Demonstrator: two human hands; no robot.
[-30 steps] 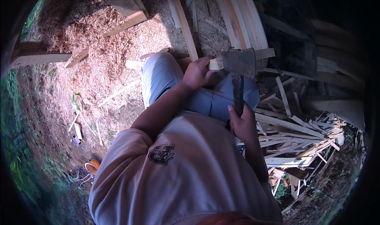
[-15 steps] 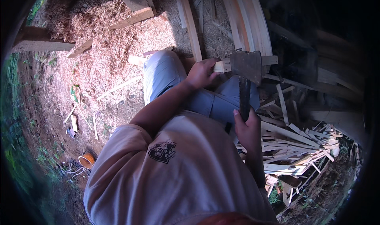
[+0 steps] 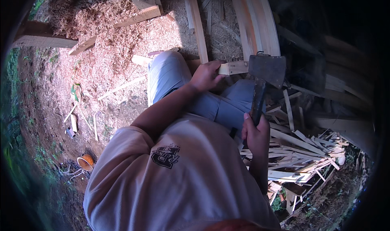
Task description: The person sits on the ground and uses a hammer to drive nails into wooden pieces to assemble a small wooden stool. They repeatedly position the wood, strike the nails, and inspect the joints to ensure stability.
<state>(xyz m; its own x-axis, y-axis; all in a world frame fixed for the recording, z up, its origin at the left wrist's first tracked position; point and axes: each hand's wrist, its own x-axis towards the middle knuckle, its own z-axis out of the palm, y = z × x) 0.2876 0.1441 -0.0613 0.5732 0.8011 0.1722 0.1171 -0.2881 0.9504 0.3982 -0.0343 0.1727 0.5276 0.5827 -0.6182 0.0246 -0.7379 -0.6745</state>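
Shirt: pale, nearest the camera, spread across the lower middle of the view, with the shirt [image 3: 191, 190] showing a dark print
Right hand: the right hand [image 3: 256, 131] is wrapped around the handle [image 3: 258, 99] of an axe [image 3: 265, 75], thumb lying up along it, the right forearm [image 3: 258, 170] rising from the lower edge
Axe: handle leaning slightly right toward the top, dark axe head [image 3: 267, 70] broad and set crosswise at the stick's right part
Just changed: the axe head has shifted right along the stick, and the stick's right end, which showed beyond the metal a half second ago, no longer does; more of the length near the left hand lies uncovered, so the axe now seems to be placed nearer the far end
Left hand: the left hand [image 3: 207, 75] is closed on the stick's left end, its left forearm [image 3: 164, 103] slanting up across the lap
Stick: the pale stick [image 3: 235, 68] lies nearly level above the grey trousers [image 3: 166, 78], between the left hand and the axe; whether metal touches wood I cannot tell
Right side: a jumbled pile of thin strips [image 3: 300, 149]
Farther: curly shavings [image 3: 109, 48], and wide boards [image 3: 260, 23] beyond the stick
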